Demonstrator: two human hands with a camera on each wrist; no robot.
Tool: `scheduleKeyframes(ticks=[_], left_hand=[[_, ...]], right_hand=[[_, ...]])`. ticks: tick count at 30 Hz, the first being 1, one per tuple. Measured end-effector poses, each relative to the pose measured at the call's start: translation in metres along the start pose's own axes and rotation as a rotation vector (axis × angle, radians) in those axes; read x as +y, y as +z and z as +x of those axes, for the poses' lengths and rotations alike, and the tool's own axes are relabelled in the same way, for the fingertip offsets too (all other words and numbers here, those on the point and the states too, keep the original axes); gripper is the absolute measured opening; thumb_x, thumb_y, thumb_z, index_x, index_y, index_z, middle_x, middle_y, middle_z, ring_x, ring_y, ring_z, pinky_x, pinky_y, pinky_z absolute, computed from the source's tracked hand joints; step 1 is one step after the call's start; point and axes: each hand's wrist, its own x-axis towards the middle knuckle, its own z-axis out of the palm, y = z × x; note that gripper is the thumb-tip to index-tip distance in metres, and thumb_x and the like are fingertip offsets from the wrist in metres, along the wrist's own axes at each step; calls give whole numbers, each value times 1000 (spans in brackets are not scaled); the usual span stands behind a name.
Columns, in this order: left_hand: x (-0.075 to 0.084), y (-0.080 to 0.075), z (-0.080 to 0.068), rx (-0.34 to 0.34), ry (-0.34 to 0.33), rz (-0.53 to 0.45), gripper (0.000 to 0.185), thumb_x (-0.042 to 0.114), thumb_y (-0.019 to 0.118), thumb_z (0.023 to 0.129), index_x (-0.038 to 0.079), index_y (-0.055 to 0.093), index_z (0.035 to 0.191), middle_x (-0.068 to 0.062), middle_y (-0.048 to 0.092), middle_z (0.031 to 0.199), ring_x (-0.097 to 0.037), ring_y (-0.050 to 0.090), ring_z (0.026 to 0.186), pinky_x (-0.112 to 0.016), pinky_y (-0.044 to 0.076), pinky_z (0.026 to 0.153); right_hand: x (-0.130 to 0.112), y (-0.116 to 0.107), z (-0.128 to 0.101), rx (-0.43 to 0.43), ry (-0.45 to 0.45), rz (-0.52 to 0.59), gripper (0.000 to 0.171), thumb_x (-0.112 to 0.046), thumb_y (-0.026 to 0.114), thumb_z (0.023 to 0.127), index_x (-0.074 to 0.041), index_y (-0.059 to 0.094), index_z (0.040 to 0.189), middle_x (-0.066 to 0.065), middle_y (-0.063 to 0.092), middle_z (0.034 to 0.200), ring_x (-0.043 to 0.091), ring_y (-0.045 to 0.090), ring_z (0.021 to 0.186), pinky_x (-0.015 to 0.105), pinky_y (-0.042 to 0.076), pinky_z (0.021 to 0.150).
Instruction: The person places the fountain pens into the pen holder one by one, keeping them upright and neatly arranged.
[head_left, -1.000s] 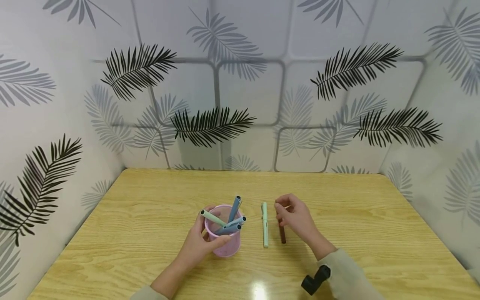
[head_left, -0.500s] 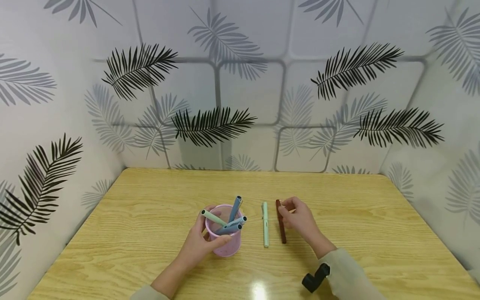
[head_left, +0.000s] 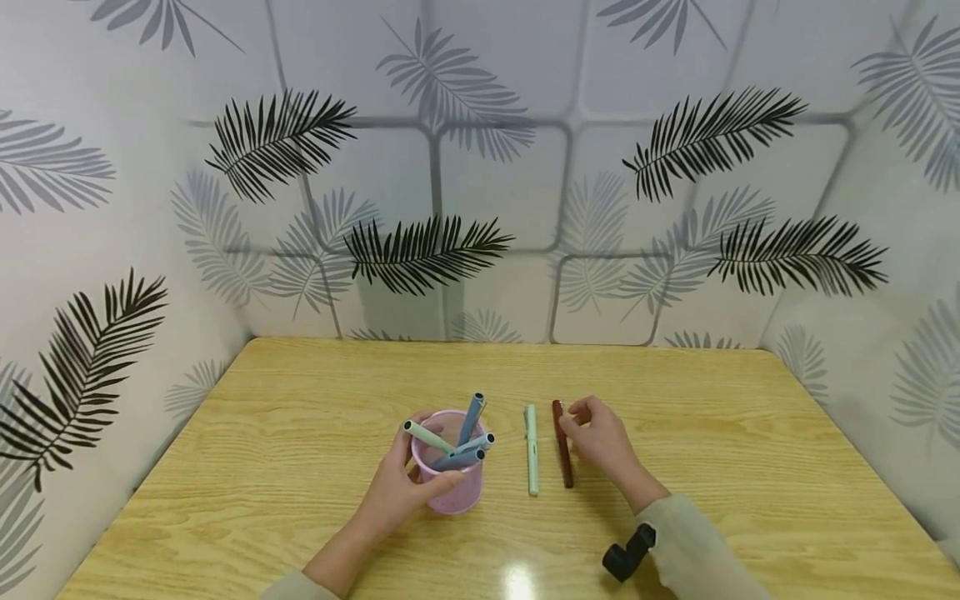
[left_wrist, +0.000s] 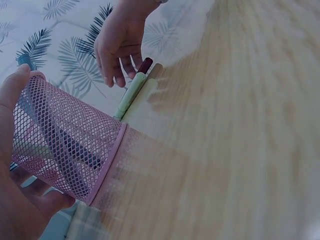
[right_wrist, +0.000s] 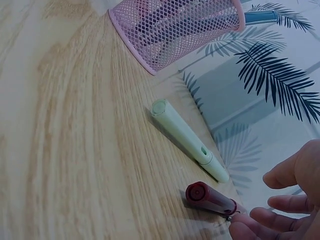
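Observation:
A pink mesh pen cup [head_left: 459, 493] stands on the table, gripped around its side by my left hand [head_left: 393, 492], thumb in front. Out of it lean a pale green pen [head_left: 427, 436] and several blue pens [head_left: 471, 418]. To its right a mint green pen [head_left: 532, 458] lies lengthwise on the table. Beside that lies a dark red pen [head_left: 566, 460], parallel to it. My right hand [head_left: 600, 437] hovers at the red pen's right side. In the right wrist view its thumb and fingers [right_wrist: 290, 204] are spread apart, fingertips close to the pen's far end, holding nothing.
The wooden table [head_left: 315, 400] ends at the back against a wall [head_left: 495, 208] with a leaf pattern. A black wrist camera mount [head_left: 630, 554] sits on my right sleeve [head_left: 697, 550].
My right hand has let go of the dark red pen and drawn back slightly to the right; the pen now lies uncovered beside the mint green one. My left hand and the cup stay put.

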Motion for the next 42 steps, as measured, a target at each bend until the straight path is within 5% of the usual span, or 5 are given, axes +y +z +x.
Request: scheduleKeyframes(ticks=[18,23,27,31,42], left_hand=[[2,1,-1,6,-7,-2,81,21,80,74,23,33,140,-2,42,136,-25,40,126,-50,39,96],[1,0,-1,3,-6,2,82,21,80,74,20,31,141,-2,41,137,-26,38,127,-51,38,97],[0,0,0,-6,2,-4,82,20,79,75,21,31,141,-4,41,138,-27,37,128,-52,37,97],[0,0,0,-6,-5,-10,80,20,79,75,22,32,140,-4,41,137,-27,36,129,-52,36,98],[4,0,-1,-5,6,-28,78,18,78,76,21,33,139,-5,42,137,-28,36,128,-52,36,98]], right_hand=[[-2,8,11,-38,90,-81,34,-16,61,88,7,50,112,17,58,94,17,51,58,26,45,49],[-4,8,15,-77,107,-77,37,-17,60,90,8,47,114,9,54,72,13,43,48,25,42,43],[-3,11,21,-83,111,-122,21,-17,60,89,1,49,87,1,40,54,10,37,41,22,38,38],[-4,12,23,-78,118,-180,24,-17,62,88,-4,46,77,2,42,56,11,40,42,21,38,37],[-8,13,25,-74,95,-267,19,-14,64,85,1,51,86,9,50,69,15,47,49,23,43,39]])
